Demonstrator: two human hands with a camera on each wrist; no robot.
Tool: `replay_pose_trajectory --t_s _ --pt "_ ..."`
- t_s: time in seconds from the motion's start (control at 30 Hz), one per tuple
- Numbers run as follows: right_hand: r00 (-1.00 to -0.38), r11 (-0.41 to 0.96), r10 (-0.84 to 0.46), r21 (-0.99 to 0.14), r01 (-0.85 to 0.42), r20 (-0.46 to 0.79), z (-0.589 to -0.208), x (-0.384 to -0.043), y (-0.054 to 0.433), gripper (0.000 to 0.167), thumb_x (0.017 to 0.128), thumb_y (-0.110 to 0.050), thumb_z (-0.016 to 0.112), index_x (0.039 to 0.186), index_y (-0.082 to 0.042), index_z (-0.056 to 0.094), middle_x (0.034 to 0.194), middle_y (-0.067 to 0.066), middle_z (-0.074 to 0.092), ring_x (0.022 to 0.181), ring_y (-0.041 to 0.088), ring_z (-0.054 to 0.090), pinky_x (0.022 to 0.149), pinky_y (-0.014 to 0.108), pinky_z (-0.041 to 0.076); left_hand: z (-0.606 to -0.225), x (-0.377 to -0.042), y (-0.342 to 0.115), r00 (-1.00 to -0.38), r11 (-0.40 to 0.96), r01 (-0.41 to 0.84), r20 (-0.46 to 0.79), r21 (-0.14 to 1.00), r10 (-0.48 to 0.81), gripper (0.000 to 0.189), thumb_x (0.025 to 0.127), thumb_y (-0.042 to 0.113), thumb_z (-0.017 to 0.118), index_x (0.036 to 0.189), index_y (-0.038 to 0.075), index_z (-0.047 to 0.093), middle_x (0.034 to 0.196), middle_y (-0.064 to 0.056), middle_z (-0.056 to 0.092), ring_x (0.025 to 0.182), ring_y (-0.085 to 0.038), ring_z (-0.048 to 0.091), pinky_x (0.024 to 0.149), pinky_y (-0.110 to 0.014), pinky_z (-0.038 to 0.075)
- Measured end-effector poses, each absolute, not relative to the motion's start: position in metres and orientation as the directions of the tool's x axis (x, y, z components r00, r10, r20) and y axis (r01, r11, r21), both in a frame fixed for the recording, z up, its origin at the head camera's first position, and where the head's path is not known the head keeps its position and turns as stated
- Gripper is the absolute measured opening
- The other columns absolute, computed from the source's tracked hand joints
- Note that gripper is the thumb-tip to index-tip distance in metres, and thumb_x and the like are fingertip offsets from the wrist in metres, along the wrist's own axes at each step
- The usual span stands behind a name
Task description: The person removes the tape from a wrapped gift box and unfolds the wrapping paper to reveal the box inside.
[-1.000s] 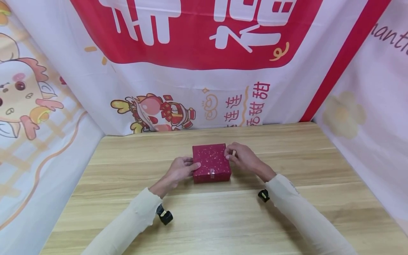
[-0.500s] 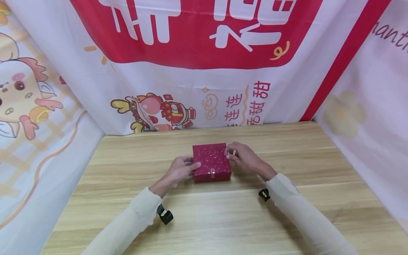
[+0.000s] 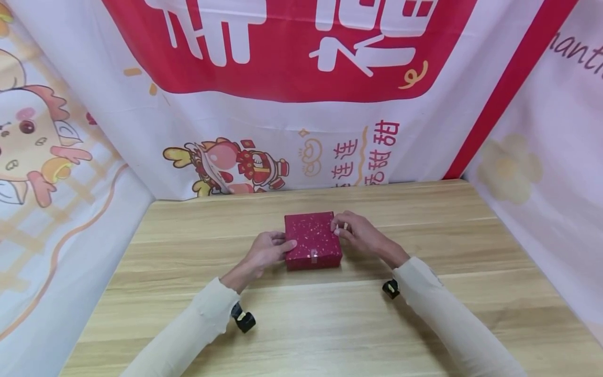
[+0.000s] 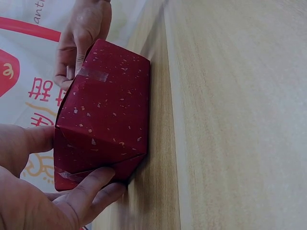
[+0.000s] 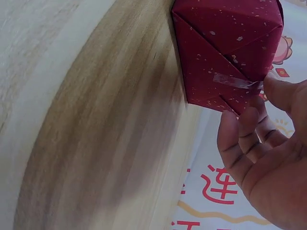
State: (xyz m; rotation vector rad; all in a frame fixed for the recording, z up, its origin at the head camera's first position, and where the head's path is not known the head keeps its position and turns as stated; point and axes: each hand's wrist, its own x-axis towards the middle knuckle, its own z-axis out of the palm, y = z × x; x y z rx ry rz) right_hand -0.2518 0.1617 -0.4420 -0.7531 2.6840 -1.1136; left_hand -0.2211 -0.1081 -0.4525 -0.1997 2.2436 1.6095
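Note:
A box (image 3: 313,235) wrapped in dark red paper with gold and silver flecks sits on the wooden table. Its long near side bears a strip of clear tape (image 4: 93,74). My left hand (image 3: 268,250) grips the left end, thumb on the top and fingers against the folded end flap. At the right end is my right hand (image 3: 355,230), fingers bent, thumb and forefinger at the top edge. There they pinch the end of another piece of clear tape (image 5: 233,80), which lies across the folded flap.
Printed cloth hangs behind the table (image 3: 306,324) and along both sides, with the back cloth (image 3: 301,141) close beyond the box. Black wrist devices (image 3: 245,319) sit under both sleeves.
The box and left hand stay where they were. The right hand's fingers shift only very slightly at the box's right edge.

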Motion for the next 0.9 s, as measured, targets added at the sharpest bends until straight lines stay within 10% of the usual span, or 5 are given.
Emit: replay_pose_trajectory --t_s 0.9 --pt "-0.824 0.556 -0.564 -0.713 -0.427 0.054 -0.4448 -0.2559 0.1666 0.012 0.101 -0.011 0.052 0.106 -0.018 0.061 0.106 0.005 0.056 0.1 0.02 0.055 0.088 0.034 0.053 -0.4523 -0.2209 -0.108 -0.919 0.325 -0.336 -0.384 0.884 0.093 0.057 0.092 0.026 0.069 0.141 0.003 0.048 0.133 -0.015 0.061 0.114 -0.026 0.066 0.092 -0.033 0.058"
